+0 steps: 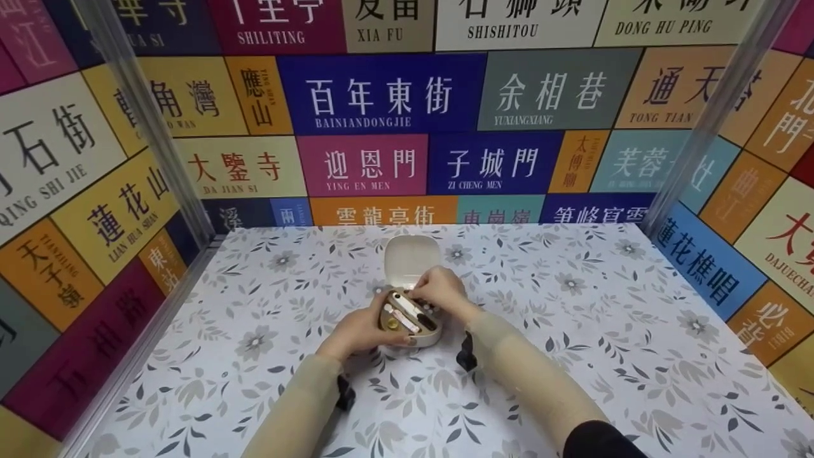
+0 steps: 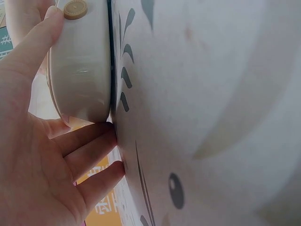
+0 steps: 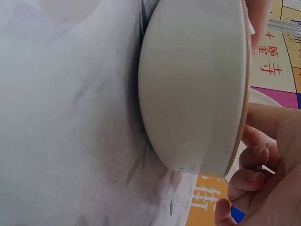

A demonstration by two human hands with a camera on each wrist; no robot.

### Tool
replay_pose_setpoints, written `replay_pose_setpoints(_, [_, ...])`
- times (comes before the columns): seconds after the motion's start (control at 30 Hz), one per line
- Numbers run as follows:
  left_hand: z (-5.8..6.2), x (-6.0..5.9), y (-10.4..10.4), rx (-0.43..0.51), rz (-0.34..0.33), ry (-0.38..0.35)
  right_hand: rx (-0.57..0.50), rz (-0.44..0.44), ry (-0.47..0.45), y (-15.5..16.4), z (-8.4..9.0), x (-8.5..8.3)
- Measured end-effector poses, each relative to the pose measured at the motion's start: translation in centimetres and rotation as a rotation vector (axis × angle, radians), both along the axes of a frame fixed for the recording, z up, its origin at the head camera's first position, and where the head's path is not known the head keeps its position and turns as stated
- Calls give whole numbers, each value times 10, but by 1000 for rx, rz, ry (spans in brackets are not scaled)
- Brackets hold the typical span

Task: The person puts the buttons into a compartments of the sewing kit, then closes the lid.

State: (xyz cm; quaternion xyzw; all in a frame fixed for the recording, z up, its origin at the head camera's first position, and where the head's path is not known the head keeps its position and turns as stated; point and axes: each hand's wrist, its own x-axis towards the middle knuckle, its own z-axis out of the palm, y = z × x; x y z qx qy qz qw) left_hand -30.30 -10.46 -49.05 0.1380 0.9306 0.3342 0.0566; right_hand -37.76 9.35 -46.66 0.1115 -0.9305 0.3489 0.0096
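A small cream case sits on the table with its lid raised at the back. Inside, a white-and-black slim tool lies diagonally beside a narrow pale piece and a small gold round item. My left hand holds the case from the left, thumb at its front close to a round tan button. The right hand reaches over the back right of the case, its fingertips down at the contents. Whether they pinch anything I cannot tell. Its outer fingers are curled.
The table wears a white covering with grey leaves and flowers. Colourful panels with Chinese lettering stand behind and at both sides. Clear upright posts mark the back corners.
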Motion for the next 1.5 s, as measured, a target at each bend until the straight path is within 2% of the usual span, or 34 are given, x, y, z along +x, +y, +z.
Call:
replay_pose_setpoints(0.33, [1,-1,1,25,25,-37,-156,-65,-37,31,20,2])
replay_pose_setpoints(0.47, [0,-2,1,20,34,-46,-393,-130,-200,50,24,4])
replay_pose_setpoints(0.6, [1,-2,-1,18,42,-55,-735,-178,-410,61,20,8])
replay_pose_setpoints(0.7, [1,-2,-1,21,42,-53,-929,-126,-499,66,6,12])
replay_pose_setpoints(0.77, [1,-1,-1,20,38,-50,-1001,-61,-529,68,-5,16])
replay_pose_setpoints(0.97, [0,-1,1,15,30,-51,-1049,142,-554,72,-35,25])
replay_pose_setpoints(1.13, [-1,-1,3,18,30,-49,-1070,317,-565,73,-45,31])
replay_pose_setpoints(1.3, [-2,-1,4,39,21,-45,-937,459,-569,74,-47,31])
replay_pose_setpoints(1.5, [-1,-1,4,54,17,-45,-762,472,-564,72,-46,28])
